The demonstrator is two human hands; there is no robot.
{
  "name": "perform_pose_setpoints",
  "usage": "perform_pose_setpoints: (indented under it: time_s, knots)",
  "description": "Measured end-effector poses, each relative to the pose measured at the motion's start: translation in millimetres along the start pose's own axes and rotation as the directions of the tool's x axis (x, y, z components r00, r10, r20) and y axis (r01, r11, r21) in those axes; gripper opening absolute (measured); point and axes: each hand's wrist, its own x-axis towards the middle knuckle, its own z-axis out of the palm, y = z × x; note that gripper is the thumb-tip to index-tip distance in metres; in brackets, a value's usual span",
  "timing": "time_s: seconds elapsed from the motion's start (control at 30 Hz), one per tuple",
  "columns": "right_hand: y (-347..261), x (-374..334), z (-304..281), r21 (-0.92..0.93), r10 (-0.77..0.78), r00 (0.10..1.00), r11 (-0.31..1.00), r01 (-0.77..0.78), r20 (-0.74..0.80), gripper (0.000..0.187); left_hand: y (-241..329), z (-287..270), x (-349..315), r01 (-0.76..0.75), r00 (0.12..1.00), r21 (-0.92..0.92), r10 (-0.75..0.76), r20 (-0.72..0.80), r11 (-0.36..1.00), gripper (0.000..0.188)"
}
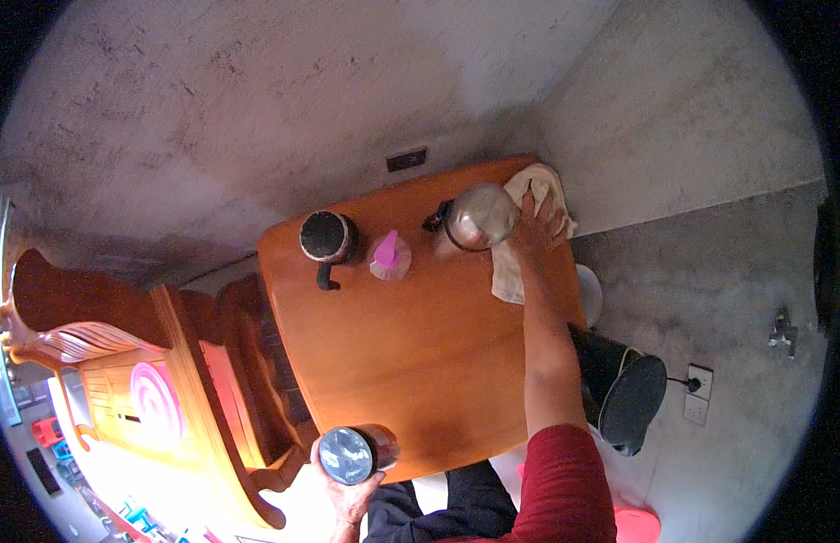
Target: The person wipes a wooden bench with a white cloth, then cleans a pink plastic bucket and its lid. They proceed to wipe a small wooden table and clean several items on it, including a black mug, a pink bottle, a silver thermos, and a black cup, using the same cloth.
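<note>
At the table's near edge, my left hand [337,484] is closed around a cylindrical canister [384,448] with a dark, shiny, round lid. My right arm reaches across the wooden table [393,353] to its far right corner. There my right hand [538,226] grips a cream cloth [507,276], its fingers somewhat apart and pressed into the fabric. Part of the cloth lies beyond the fingers, and another part trails toward me. Just left of that hand stands a rounded metal kettle [482,217] with a black handle.
A dark-topped mug [329,237] with a black handle and a clear container with a pink top [389,253] stand at the table's far left. Concrete walls rise behind and to the right. A carved wooden bench [176,362] is at left; a black bin-like object [633,398] stands at right.
</note>
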Motion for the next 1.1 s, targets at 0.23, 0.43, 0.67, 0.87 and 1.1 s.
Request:
perform_pose_setpoints:
  time_s: [0.23,0.43,0.67,0.87,1.1]
  knots:
    - [-28,-53,-102,0.062,0.139,0.852,0.979,-0.196,0.505,0.062,-15,-33,-16,0.030,0.999,-0.023,-0.029,0.024,0.999,0.106]
    - [-76,-116,-168,0.256,-0.124,0.850,0.967,-0.014,0.512,0.074,-26,-74,-18,0.043,0.998,-0.040,-0.041,0.045,0.998,0.107]
    - [-199,-152,-232,0.609,-0.564,0.636,0.772,0.180,0.527,0.070,-26,-108,-14,-0.011,1.000,-0.053,0.010,-0.022,0.999,0.105]
    - [-301,-128,-207,0.750,-0.696,0.687,0.566,0.344,0.210,0.045,-40,-130,-14,-0.001,0.992,0.047,0.007,-0.124,0.999,0.102]
    - [-351,-74,-162,0.759,-0.571,0.814,0.576,0.304,0.108,0.034,-46,-151,-21,0.022,0.976,0.099,0.001,-0.219,0.995,0.098]
